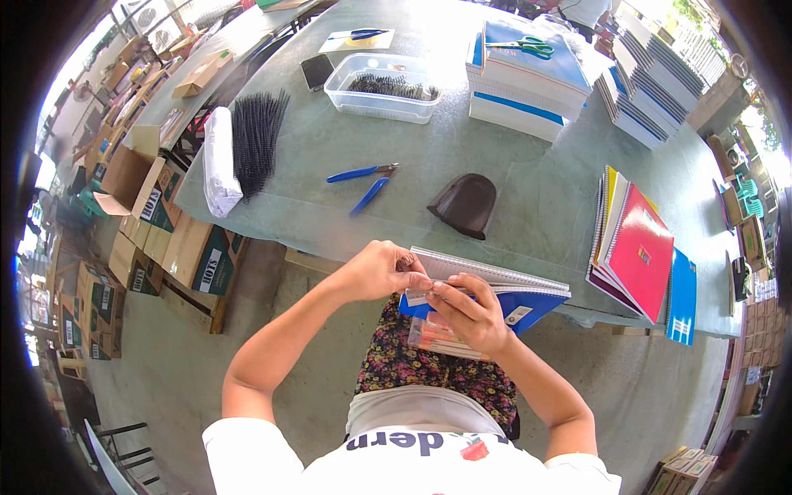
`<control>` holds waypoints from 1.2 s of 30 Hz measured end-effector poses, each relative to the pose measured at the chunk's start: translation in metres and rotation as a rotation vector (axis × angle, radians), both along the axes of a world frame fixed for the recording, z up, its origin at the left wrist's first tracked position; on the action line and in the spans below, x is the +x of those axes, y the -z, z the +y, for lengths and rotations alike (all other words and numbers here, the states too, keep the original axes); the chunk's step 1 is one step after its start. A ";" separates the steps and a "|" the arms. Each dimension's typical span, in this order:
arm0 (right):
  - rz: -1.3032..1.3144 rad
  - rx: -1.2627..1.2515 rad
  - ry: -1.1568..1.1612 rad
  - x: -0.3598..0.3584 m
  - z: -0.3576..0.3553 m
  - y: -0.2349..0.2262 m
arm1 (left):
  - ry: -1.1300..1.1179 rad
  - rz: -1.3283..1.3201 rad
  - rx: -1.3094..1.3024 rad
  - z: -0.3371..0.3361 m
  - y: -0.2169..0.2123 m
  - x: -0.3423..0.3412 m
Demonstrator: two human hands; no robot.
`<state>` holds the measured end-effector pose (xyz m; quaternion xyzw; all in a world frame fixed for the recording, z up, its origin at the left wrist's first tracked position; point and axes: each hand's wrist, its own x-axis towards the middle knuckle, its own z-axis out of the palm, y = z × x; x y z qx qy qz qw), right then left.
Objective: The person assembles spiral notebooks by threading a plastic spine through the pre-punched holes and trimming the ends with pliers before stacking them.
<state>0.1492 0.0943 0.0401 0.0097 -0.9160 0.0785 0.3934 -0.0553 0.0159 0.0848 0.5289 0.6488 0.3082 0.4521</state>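
Observation:
A blue spiral notebook [528, 307] rests at the table's near edge against my lap, its wire-bound edge running off to the right. My right hand [472, 312] grips it near the left end of the spine, thumb and fingers closed. My left hand [386, 271] is bent in a pinch at that same end, its fingertips meeting those of the right. Something small and dark shows between the left fingers, too little visible to name. Under the notebook lies a clear packet with orange-striped contents [445, 337].
On the table are blue-handled cutting pliers [363, 183], a dark curved cap-shaped piece [467, 205], black binding coils [257, 140], a white roll [219, 163], a clear plastic tub [379, 106] and notebook stacks [528, 82] with green scissors [528, 47]. Red notebooks [637, 247] lie at right.

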 end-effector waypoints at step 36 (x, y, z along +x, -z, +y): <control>-0.359 -0.662 0.208 -0.045 0.007 -0.029 | -0.433 0.185 0.373 -0.049 0.025 0.033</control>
